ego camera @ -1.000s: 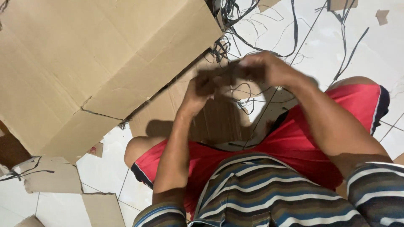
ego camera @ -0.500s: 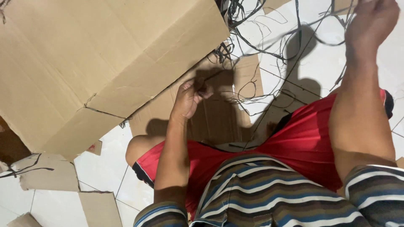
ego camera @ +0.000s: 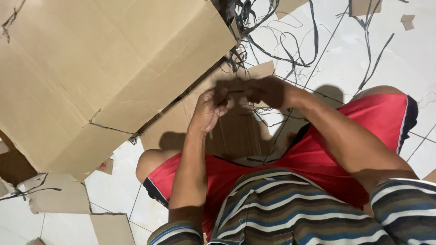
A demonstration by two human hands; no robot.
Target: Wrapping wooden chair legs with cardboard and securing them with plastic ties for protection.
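A large flattened cardboard box (ego camera: 104, 68) is spread over the white tiled floor (ego camera: 408, 59) at upper left, with a smaller cardboard sheet (ego camera: 236, 131) lying beneath the hands. Torn cardboard scraps (ego camera: 59, 197) are scattered at lower left. A tangle of black strands (ego camera: 272, 27) is strewn at top centre. A thin black strand (ego camera: 237, 92) is pinched between the left hand (ego camera: 209, 111) and the right hand (ego camera: 268, 92), both closed tightly on it above the sheet.

The person wears red shorts (ego camera: 327, 154) with dark, white-edged hems and a brown, blue and white striped shirt (ego camera: 281, 208); forearms bare.
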